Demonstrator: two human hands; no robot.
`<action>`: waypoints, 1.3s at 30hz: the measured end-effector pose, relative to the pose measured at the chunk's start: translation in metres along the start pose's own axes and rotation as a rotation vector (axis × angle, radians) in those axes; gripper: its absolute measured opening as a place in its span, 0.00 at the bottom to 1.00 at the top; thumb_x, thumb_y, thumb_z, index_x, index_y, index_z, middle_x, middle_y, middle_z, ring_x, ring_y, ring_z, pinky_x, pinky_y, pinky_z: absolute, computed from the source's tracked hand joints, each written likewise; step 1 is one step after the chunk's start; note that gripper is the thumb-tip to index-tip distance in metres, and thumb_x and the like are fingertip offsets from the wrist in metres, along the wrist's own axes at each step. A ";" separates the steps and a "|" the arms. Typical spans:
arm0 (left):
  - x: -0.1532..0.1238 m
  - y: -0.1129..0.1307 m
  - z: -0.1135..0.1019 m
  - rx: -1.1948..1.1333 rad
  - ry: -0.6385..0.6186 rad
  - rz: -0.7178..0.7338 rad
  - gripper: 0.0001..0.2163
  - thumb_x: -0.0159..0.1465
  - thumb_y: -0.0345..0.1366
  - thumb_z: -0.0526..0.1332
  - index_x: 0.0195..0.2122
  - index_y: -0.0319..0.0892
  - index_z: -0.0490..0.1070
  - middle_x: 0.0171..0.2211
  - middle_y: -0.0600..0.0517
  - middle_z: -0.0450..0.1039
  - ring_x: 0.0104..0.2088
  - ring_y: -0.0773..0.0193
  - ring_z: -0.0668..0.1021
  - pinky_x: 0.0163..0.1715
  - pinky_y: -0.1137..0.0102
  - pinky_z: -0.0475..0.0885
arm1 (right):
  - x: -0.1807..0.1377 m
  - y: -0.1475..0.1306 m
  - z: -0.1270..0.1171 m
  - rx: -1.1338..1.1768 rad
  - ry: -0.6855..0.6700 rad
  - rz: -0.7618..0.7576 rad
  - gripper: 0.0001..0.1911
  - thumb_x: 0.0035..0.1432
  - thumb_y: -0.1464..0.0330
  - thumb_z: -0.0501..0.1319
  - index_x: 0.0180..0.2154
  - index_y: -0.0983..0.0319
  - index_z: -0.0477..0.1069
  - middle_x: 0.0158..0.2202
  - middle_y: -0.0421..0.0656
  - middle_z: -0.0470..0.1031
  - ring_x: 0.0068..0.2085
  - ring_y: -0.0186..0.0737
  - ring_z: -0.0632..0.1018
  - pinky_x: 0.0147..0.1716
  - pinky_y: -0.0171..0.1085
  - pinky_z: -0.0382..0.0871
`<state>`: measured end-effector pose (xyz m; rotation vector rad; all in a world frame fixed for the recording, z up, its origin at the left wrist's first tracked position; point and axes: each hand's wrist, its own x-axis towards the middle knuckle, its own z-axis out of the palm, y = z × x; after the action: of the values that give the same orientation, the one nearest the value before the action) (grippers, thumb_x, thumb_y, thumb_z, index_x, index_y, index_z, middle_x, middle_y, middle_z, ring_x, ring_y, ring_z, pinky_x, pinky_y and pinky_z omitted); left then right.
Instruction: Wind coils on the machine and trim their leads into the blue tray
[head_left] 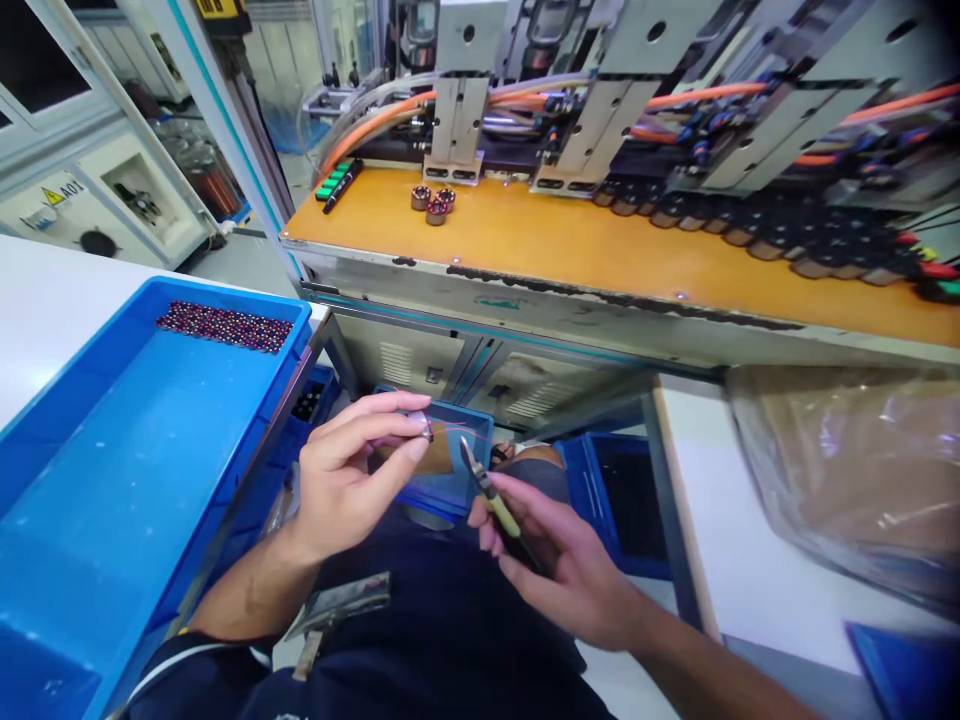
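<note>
My left hand (352, 465) pinches a small round part (424, 426) between thumb and fingers; it looks like a wound motor coil, mostly covered by the fingertips. Thin reddish wires (454, 428) stick out of it to the right. In my right hand (559, 560) is a pair of cutting pliers (495, 500) with yellow-green and dark handles. Their tips point up and left, close to the wire ends; whether they touch the wires I cannot tell. Below the hands stands a blue bin (469, 415) with a piece of brown cardboard (435, 455) in it.
On the left, a blue tray (150, 420) holds packed rows of small coils (225, 327). Ahead, an orange-topped machine bench (525, 225) carries 3 loose coils (436, 211), a black marker (341, 190) and a long row of dark parts (739, 230). A plastic-wrapped bundle (847, 470) lies at right.
</note>
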<state>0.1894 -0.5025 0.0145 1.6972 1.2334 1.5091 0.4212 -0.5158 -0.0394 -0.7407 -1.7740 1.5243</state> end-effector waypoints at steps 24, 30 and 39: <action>-0.003 0.003 0.005 0.031 -0.074 0.054 0.16 0.55 0.18 0.67 0.43 0.41 0.77 0.48 0.46 0.79 0.47 0.61 0.81 0.44 0.69 0.78 | 0.007 -0.022 0.004 0.333 -0.054 -0.095 0.36 0.62 0.79 0.55 0.66 0.46 0.56 0.44 0.45 0.70 0.38 0.33 0.75 0.39 0.37 0.74; -0.003 0.003 0.007 0.028 -0.082 0.052 0.16 0.55 0.18 0.67 0.42 0.41 0.77 0.47 0.46 0.79 0.46 0.61 0.81 0.45 0.68 0.78 | 0.007 -0.019 0.008 0.229 0.007 -0.116 0.37 0.60 0.82 0.54 0.65 0.45 0.58 0.38 0.41 0.70 0.32 0.29 0.71 0.34 0.32 0.71; -0.003 -0.003 0.002 0.068 -0.104 0.223 0.15 0.55 0.18 0.67 0.41 0.40 0.73 0.45 0.46 0.75 0.50 0.58 0.78 0.46 0.65 0.79 | 0.001 -0.026 -0.001 0.334 -0.007 0.196 0.31 0.58 0.80 0.58 0.59 0.52 0.59 0.44 0.43 0.70 0.42 0.30 0.74 0.47 0.32 0.71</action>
<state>0.1902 -0.5038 0.0101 1.9876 1.0821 1.4966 0.4214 -0.5188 -0.0139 -0.7557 -1.4320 1.8954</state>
